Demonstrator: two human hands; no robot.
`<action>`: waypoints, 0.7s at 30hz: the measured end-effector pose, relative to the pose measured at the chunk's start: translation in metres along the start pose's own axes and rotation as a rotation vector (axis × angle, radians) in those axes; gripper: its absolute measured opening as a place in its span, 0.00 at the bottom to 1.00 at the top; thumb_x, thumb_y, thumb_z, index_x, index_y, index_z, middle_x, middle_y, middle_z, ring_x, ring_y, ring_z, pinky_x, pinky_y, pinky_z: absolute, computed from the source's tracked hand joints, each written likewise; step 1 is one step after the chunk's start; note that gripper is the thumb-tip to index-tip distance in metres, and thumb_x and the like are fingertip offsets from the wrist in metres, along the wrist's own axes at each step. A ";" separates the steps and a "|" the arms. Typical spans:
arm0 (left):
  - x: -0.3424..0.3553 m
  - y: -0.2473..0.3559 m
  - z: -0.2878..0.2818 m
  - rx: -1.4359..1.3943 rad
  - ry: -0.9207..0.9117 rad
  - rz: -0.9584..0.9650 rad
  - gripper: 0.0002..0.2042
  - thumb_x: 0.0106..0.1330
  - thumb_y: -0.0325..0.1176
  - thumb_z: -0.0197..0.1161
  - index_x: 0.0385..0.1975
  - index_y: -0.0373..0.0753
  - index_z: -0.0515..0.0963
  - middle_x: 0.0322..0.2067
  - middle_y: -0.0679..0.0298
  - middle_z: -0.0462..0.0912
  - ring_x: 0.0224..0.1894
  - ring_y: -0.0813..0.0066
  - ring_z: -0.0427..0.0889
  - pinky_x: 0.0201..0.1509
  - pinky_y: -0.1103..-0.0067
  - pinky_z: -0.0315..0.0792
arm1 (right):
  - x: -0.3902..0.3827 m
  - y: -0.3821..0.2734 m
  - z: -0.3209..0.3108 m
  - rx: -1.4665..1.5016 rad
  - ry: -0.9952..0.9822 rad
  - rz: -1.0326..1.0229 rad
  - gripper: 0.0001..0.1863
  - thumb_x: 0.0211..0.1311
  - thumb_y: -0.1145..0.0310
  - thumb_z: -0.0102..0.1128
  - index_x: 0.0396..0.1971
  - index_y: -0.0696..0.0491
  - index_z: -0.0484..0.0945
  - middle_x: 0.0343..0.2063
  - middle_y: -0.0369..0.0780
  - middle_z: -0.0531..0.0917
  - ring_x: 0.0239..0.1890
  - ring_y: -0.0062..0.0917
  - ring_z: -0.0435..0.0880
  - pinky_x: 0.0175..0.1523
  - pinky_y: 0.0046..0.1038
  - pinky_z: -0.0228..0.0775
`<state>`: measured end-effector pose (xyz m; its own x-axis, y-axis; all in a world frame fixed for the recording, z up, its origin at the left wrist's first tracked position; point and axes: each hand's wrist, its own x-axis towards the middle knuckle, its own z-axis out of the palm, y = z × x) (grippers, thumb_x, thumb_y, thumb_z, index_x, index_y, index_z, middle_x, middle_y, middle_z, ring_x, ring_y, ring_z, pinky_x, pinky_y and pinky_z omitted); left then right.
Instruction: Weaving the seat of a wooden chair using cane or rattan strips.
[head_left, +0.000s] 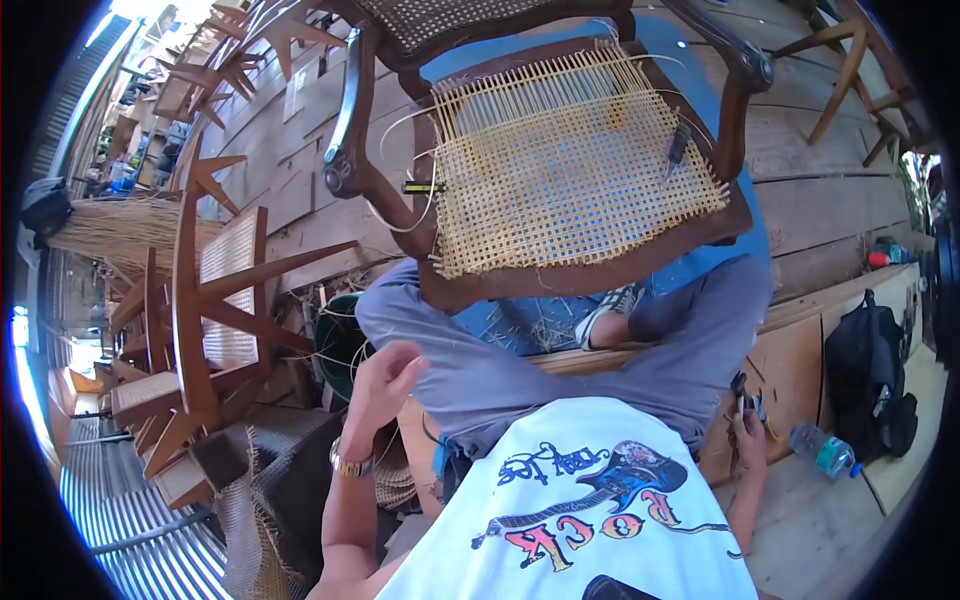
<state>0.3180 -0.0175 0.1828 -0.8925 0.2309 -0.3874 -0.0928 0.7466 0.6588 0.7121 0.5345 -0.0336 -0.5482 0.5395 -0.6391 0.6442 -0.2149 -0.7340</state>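
In front of me stands a dark wooden armchair [745, 75] whose seat carries a half-woven cane panel [560, 180], with loose strand ends along its far edge. A pointed tool with a dark handle [678, 146] rests on the weave at the right. At the left edge of the seat is a yellow-and-black tool [423, 187] beside a curling cane strand [432, 215]. My left hand [383, 385] is raised by my left thigh, thumb apart from its bent fingers, nothing visible in it. Low on the right, my right hand [748, 440] closes around a small dark tool [739, 388], partly hidden.
A dark green bucket [338, 345] stands by my left knee. Several wooden chair frames [190, 300] crowd the left side. Cane bundles [130, 230] lie behind them. At right are a plastic bottle [825, 450] and a black bag [865, 365]. Blue sheeting [500, 325] lies under the chair.
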 end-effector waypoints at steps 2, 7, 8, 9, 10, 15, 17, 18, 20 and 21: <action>0.043 0.030 0.017 0.122 -0.065 0.251 0.16 0.70 0.36 0.71 0.51 0.33 0.82 0.40 0.56 0.88 0.40 0.65 0.87 0.44 0.74 0.78 | 0.010 -0.027 0.008 -0.102 0.068 -0.090 0.11 0.75 0.60 0.66 0.44 0.51 0.77 0.25 0.30 0.75 0.22 0.13 0.72 0.26 0.20 0.62; 0.191 0.082 0.037 0.554 0.219 0.756 0.17 0.68 0.42 0.69 0.51 0.38 0.82 0.46 0.54 0.85 0.55 0.55 0.82 0.58 0.59 0.73 | 0.036 -0.115 0.030 0.216 0.253 -0.075 0.10 0.76 0.62 0.65 0.44 0.49 0.75 0.23 0.29 0.73 0.18 0.11 0.69 0.21 0.18 0.59; 0.216 0.084 0.038 0.675 0.265 0.725 0.16 0.67 0.39 0.69 0.50 0.38 0.82 0.44 0.54 0.85 0.52 0.53 0.83 0.57 0.58 0.74 | 0.039 -0.135 0.029 0.226 0.241 -0.139 0.09 0.76 0.62 0.65 0.44 0.49 0.75 0.23 0.29 0.73 0.18 0.11 0.69 0.21 0.17 0.59; 0.236 0.083 0.036 0.791 0.354 0.735 0.15 0.65 0.36 0.69 0.49 0.38 0.82 0.42 0.54 0.85 0.49 0.51 0.84 0.56 0.57 0.76 | 0.046 -0.155 0.030 0.268 0.181 -0.244 0.09 0.77 0.63 0.64 0.44 0.49 0.75 0.23 0.29 0.73 0.18 0.11 0.68 0.21 0.17 0.59; 0.251 0.078 0.035 0.900 0.337 0.599 0.13 0.65 0.35 0.69 0.47 0.40 0.82 0.42 0.55 0.85 0.49 0.53 0.85 0.55 0.57 0.76 | 0.051 -0.172 0.033 0.211 0.247 -0.313 0.08 0.78 0.63 0.63 0.44 0.49 0.75 0.22 0.30 0.73 0.17 0.12 0.67 0.21 0.18 0.59; 0.291 0.051 0.022 1.181 0.332 0.355 0.06 0.66 0.33 0.64 0.40 0.44 0.84 0.42 0.58 0.86 0.47 0.60 0.87 0.49 0.60 0.74 | 0.047 -0.243 0.038 0.668 0.086 -0.436 0.10 0.81 0.58 0.58 0.46 0.48 0.75 0.26 0.33 0.74 0.24 0.18 0.72 0.31 0.25 0.66; 0.298 0.046 0.020 1.249 0.332 0.337 0.07 0.69 0.35 0.61 0.39 0.46 0.85 0.39 0.60 0.87 0.43 0.63 0.88 0.47 0.62 0.72 | 0.038 -0.268 0.038 0.805 -0.051 -0.574 0.12 0.83 0.54 0.54 0.46 0.48 0.76 0.29 0.35 0.76 0.32 0.22 0.77 0.40 0.30 0.72; 0.300 0.046 0.019 1.245 0.282 0.291 0.07 0.69 0.35 0.61 0.39 0.46 0.85 0.38 0.61 0.88 0.42 0.63 0.88 0.47 0.62 0.72 | 0.031 -0.282 0.033 0.738 -0.128 -0.643 0.15 0.83 0.51 0.51 0.46 0.48 0.76 0.35 0.36 0.79 0.40 0.24 0.77 0.49 0.36 0.72; 0.304 0.050 0.018 1.229 0.194 0.255 0.07 0.70 0.35 0.60 0.39 0.46 0.85 0.37 0.61 0.89 0.40 0.63 0.89 0.46 0.62 0.72 | 0.019 -0.293 0.032 0.839 -0.112 -0.594 0.17 0.84 0.49 0.50 0.48 0.48 0.76 0.37 0.36 0.80 0.41 0.25 0.77 0.49 0.37 0.71; 0.306 0.054 0.019 1.222 0.174 0.261 0.07 0.70 0.35 0.60 0.39 0.46 0.85 0.37 0.61 0.89 0.38 0.63 0.89 0.45 0.62 0.72 | 0.016 -0.294 0.032 0.908 -0.154 -0.601 0.18 0.84 0.48 0.48 0.50 0.48 0.77 0.39 0.36 0.81 0.42 0.25 0.78 0.50 0.38 0.71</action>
<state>0.0480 0.1054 0.0876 -0.8776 0.4424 -0.1848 0.4793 0.8010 -0.3586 0.4968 0.5803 0.1642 -0.7423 0.6632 -0.0959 -0.3483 -0.5040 -0.7904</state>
